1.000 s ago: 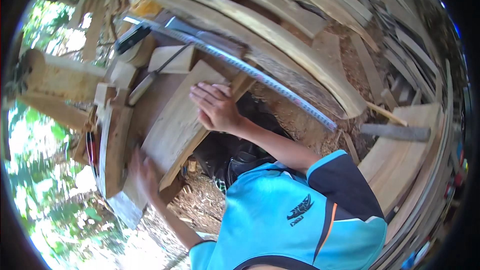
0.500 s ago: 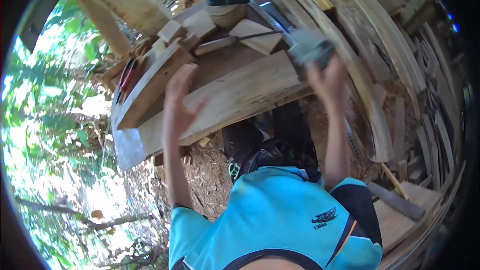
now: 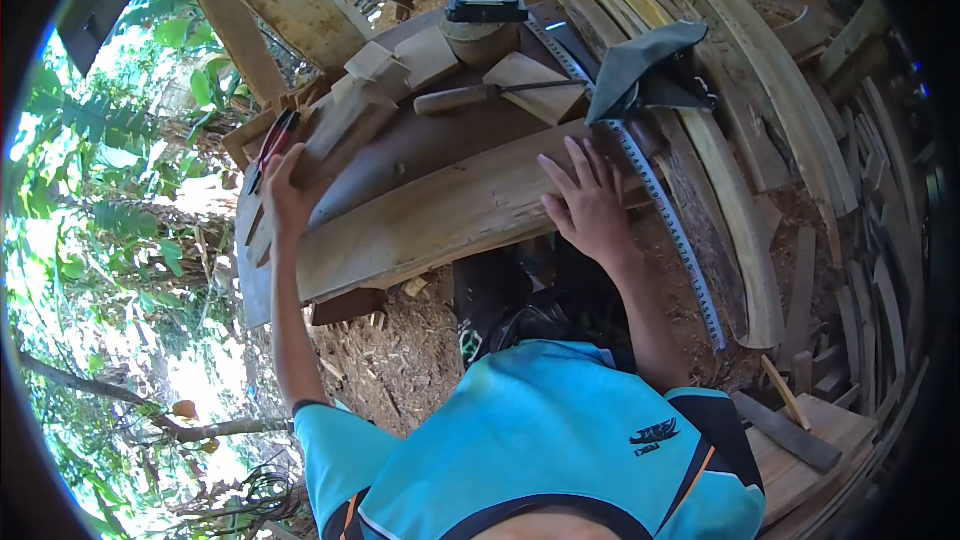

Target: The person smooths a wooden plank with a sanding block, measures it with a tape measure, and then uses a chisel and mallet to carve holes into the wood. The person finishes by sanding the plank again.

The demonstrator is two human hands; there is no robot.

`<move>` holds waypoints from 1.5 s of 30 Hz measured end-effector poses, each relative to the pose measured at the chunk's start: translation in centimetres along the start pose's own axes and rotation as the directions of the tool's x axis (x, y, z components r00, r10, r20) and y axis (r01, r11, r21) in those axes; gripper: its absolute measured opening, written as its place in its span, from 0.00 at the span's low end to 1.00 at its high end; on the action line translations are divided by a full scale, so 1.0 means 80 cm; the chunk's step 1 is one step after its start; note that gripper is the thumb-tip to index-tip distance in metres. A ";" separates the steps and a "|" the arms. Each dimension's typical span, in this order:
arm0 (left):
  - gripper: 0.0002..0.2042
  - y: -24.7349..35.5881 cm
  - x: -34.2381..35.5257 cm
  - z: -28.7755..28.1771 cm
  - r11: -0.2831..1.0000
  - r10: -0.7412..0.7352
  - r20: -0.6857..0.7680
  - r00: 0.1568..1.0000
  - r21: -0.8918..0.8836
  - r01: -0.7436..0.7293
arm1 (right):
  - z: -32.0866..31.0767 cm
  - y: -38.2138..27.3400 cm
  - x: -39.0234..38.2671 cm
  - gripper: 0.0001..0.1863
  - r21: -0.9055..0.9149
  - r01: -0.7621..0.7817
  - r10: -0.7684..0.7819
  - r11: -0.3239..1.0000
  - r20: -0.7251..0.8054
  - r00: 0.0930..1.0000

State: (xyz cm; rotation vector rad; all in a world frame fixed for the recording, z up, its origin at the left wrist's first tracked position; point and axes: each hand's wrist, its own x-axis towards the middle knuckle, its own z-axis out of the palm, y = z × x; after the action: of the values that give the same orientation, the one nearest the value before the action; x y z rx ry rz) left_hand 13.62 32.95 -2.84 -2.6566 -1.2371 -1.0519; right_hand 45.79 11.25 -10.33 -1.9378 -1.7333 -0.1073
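My left hand [image 3: 290, 188] is at the left end of the workbench, its fingers closed against a thick wooden block [image 3: 345, 130]. The thumb side and part of the grip are hard to make out. Beside that hand lie red-handled pliers [image 3: 275, 140]. A long wooden plank [image 3: 430, 200] lies along the bench's near edge. Over its right end is my right hand [image 3: 595, 210], fingers spread and holding nothing. A folded grey sheet [image 3: 645, 70], maybe cloth or sandpaper, sits just beyond the right hand, on top of a measuring tape [image 3: 670, 230].
A thin tool with a wooden handle [image 3: 450, 100] lies mid-bench. Behind it stand a round container topped by a dark box [image 3: 485, 10] and small wood blocks [image 3: 425, 55]. Long curved timbers [image 3: 740, 210] lean along the right. Wood shavings [image 3: 390, 360] cover the ground.
My right hand has let go of the grey sheet and moved down-left over the plank. My left hand has moved left onto the wooden block, which has shifted.
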 end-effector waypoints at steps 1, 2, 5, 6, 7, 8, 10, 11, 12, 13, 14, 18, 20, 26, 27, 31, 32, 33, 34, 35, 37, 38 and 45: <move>0.26 0.022 -0.001 -0.019 1.000 -0.022 -0.026 0.999 -0.014 0.022 | 0.000 0.006 0.001 0.23 0.006 0.022 -0.022 1.000 -0.002 1.000; 0.26 0.038 -0.008 -0.031 0.999 -0.048 -0.052 0.997 -0.024 0.047 | -0.001 0.006 0.000 0.23 -0.002 0.018 -0.018 1.000 0.002 1.000; 0.26 0.067 -0.036 -0.048 0.995 -0.058 -0.034 0.998 -0.079 0.055 | 0.001 0.008 0.004 0.22 0.165 -0.024 0.031 0.986 -0.041 0.999; 0.25 0.090 -0.038 -0.047 0.999 0.051 -0.050 0.997 -0.003 -0.052 | 0.008 0.022 0.003 0.22 0.329 -0.063 0.090 0.942 -0.067 0.994; 0.25 0.105 -0.046 -0.040 0.997 0.079 -0.025 0.997 0.017 -0.079 | 0.012 0.029 0.005 0.22 0.486 -0.092 0.148 0.869 -0.080 0.986; 0.25 0.116 -0.057 -0.030 0.994 0.099 0.000 0.995 0.041 -0.099 | 0.006 0.026 0.011 0.22 0.567 -0.145 0.258 0.811 -0.125 0.958; 0.26 0.127 -0.076 -0.008 0.968 0.233 0.024 0.972 0.085 -0.234 | -0.021 0.021 0.027 0.22 0.717 -0.219 0.475 0.662 -0.176 0.862; 0.26 0.134 -0.083 0.002 0.963 0.245 0.060 0.968 0.103 -0.250 | -0.039 0.018 0.040 0.22 0.565 -0.152 0.411 0.811 -0.365 0.835; 0.27 0.142 -0.087 0.010 0.957 0.253 0.098 0.963 0.120 -0.264 | -0.050 0.016 0.053 0.22 0.379 -0.098 0.304 0.920 -0.532 0.790; 0.26 0.153 -0.088 0.019 0.944 0.276 0.131 0.952 0.151 -0.295 | -0.054 0.026 0.062 0.21 0.134 -0.183 0.226 0.974 -0.503 0.834; 0.26 0.162 -0.090 0.026 0.929 0.291 0.172 0.941 0.184 -0.321 | -0.057 0.048 0.068 0.20 -0.121 -0.236 0.159 0.964 -0.448 0.880; 0.23 0.196 -0.089 0.049 0.919 0.369 0.033 0.929 0.140 -0.370 | -0.076 0.116 0.115 0.10 -0.072 -0.456 0.434 0.887 -0.204 0.877; 0.24 0.208 -0.088 0.063 0.913 0.386 -0.040 0.922 0.160 -0.375 | -0.092 0.151 0.139 0.10 -0.027 -0.408 0.363 0.912 -0.406 0.839; 0.24 0.217 -0.112 0.090 0.899 0.402 -0.170 0.900 0.263 -0.351 | -0.125 0.123 0.173 0.17 0.107 -0.323 0.329 0.940 -0.532 0.780; 0.24 0.218 -0.114 0.091 0.902 0.390 -0.165 0.906 0.264 -0.340 | -0.120 0.096 0.166 0.19 0.099 -0.270 0.284 0.958 -0.475 0.833; 0.20 0.221 -0.111 0.086 0.957 0.286 -0.120 0.951 0.081 -0.278 | -0.054 0.000 0.101 0.22 0.336 0.165 -0.111 0.927 -0.173 0.979; 0.19 0.221 -0.111 0.081 0.969 0.244 -0.088 0.966 -0.006 -0.245 | -0.029 -0.009 0.082 0.21 0.211 0.165 -0.147 0.964 -0.096 0.984; 0.17 0.218 -0.108 0.074 0.979 0.162 -0.032 0.986 -0.121 -0.165 | -0.014 -0.016 0.069 0.20 0.084 0.169 -0.169 0.982 -0.010 0.986; 0.15 0.209 -0.101 0.067 0.971 0.080 0.029 0.996 -0.228 -0.071 | -0.012 -0.019 0.068 0.19 0.081 0.143 -0.144 0.986 0.008 0.989; 0.12 0.198 -0.088 0.062 0.944 0.005 0.093 0.996 -0.329 0.026 | -0.015 -0.020 0.070 0.18 0.073 0.119 -0.121 0.990 0.021 0.992; 0.10 0.137 -0.045 0.052 0.971 0.039 0.083 0.996 -0.237 -0.018 | -0.018 -0.016 0.070 0.17 0.007 0.060 -0.060 0.998 0.042 0.997; 0.10 0.097 -0.026 0.056 0.984 -0.058 0.034 0.998 -0.169 0.063 | -0.020 -0.016 0.070 0.16 0.005 0.068 -0.068 0.998 0.036 0.997; 0.15 -0.058 -0.014 0.087 0.922 -0.275 0.137 0.952 0.320 0.220 | -0.019 -0.021 0.073 0.15 0.034 0.125 -0.126 0.992 0.018 0.992</move>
State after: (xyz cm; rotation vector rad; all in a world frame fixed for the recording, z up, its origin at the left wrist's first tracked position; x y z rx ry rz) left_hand 13.86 37.41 -10.04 -2.4459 -1.6551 -0.5867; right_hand 45.67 15.88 -6.18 -1.8115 -1.8583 -0.1046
